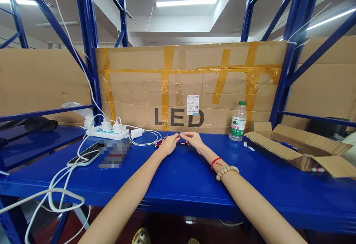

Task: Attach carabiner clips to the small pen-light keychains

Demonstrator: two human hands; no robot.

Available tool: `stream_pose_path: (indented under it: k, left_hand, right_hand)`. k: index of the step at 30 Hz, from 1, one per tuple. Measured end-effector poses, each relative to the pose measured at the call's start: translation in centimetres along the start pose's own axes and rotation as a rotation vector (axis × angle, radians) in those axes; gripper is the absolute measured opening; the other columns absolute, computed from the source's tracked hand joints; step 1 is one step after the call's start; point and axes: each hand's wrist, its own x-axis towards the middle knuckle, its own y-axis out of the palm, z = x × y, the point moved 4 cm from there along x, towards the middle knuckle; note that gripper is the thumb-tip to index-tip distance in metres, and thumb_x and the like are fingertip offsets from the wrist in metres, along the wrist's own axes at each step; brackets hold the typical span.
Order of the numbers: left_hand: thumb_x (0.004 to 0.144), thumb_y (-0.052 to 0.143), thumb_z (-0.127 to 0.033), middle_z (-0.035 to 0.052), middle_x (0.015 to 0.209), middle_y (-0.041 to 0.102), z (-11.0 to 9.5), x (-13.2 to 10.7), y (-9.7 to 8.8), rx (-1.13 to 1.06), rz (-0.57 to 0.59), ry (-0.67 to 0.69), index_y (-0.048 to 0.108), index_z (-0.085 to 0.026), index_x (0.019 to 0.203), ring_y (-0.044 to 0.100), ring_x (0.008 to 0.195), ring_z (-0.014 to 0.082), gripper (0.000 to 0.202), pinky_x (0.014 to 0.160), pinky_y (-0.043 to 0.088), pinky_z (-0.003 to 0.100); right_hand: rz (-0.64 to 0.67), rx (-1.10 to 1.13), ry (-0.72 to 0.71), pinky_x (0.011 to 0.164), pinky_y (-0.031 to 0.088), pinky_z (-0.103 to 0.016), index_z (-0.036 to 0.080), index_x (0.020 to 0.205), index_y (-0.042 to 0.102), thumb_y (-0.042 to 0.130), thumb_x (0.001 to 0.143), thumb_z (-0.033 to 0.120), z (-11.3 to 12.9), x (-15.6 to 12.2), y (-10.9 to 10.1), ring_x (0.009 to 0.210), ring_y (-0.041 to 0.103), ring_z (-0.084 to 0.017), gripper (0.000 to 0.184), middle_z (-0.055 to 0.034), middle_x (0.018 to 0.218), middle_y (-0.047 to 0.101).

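Note:
Both my arms reach far forward over the blue table (178,177). My left hand (168,144) and my right hand (193,140) meet near the cardboard wall, fingers pinched together on a small red and silver object (181,140) between them. It is too small to name. More small red and silver pieces (158,142) lie just left of my left hand. My right wrist wears a red string and a bead bracelet.
A white power strip (108,131) with chargers and white cables sits at the left, beside a phone (83,155). A water bottle (238,122) stands to the right. An open cardboard box (303,150) lies at the far right. A taped cardboard wall marked LED (189,88) closes the back.

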Motion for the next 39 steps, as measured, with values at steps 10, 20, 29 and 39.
stream_pose_path:
  k: [10,20,29,39]
  left_hand:
    - [0.091,0.027,-0.03,0.0031,0.101,0.061,-1.2,-0.3,0.3,-0.094,-0.074,0.08,0.049,-0.022,0.101,0.058,0.094,0.017,0.025,0.081,0.042,0.027]
    - [0.091,0.026,-0.029,0.0033,0.103,0.06,-1.6,-1.2,0.2,0.059,-0.052,0.075,0.047,-0.022,0.099,0.057,0.095,0.018,0.023,0.077,0.044,0.027]
    - [0.091,0.026,-0.031,0.006,0.099,0.062,-1.5,-1.2,0.4,0.155,-0.01,0.051,0.048,-0.021,0.101,0.058,0.094,0.0216,0.026,0.075,0.045,0.03]
    - [0.091,0.026,-0.032,0.0048,0.105,0.06,-1.8,-1.1,0.1,0.125,-0.045,0.03,0.046,-0.023,0.108,0.057,0.098,0.0202,0.027,0.078,0.045,0.029]
  right_hand:
    - [0.129,-0.006,0.016,0.043,0.033,-0.017,0.012,0.082,0.068,0.075,0.048,0.043,0.5,0.1,-1.1,0.042,0.038,-0.003,0.047,0.0061,0.047,0.047]
    - [0.185,-0.076,0.037,0.042,0.034,-0.017,0.012,0.071,0.066,0.075,0.042,0.046,0.2,-0.2,-0.9,0.045,0.042,-0.004,0.045,0.0035,0.052,0.052]
    - [0.211,-0.188,0.008,0.041,0.033,-0.017,0.012,0.059,0.058,0.072,0.044,0.052,0.5,-0.5,-0.8,0.046,0.043,-0.005,0.044,0.0019,0.052,0.053]
    - [0.142,-0.178,0.058,0.041,0.032,-0.016,0.014,0.052,0.048,0.066,0.051,0.06,-0.1,-0.4,-0.6,0.043,0.042,-0.005,0.049,0.0029,0.046,0.047]
